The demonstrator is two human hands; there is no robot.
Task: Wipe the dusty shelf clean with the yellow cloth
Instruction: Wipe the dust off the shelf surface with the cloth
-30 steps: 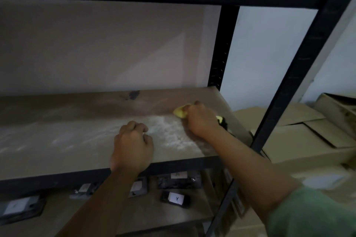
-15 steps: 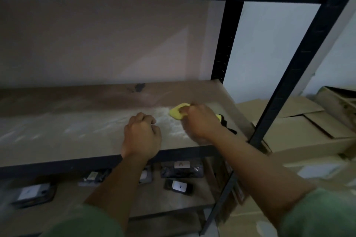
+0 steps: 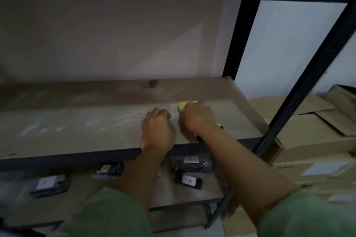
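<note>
The dusty brown shelf board runs across the middle of the view, with pale dust streaks on its left and centre. My right hand presses the yellow cloth onto the board near its right end; only a yellow edge shows beyond my fingers. My left hand rests as a closed fist on the board just left of the right hand, near the front edge, with nothing visible in it.
Black metal uprights frame the shelf on the right. A dark stain marks the back of the board. Several dark labelled packets lie on the lower shelf. Cardboard boxes are stacked to the right.
My right hand has slid the yellow cloth leftward and slightly back, and much of the white dust patch by it is gone. My left hand still rests as a fist beside it.
</note>
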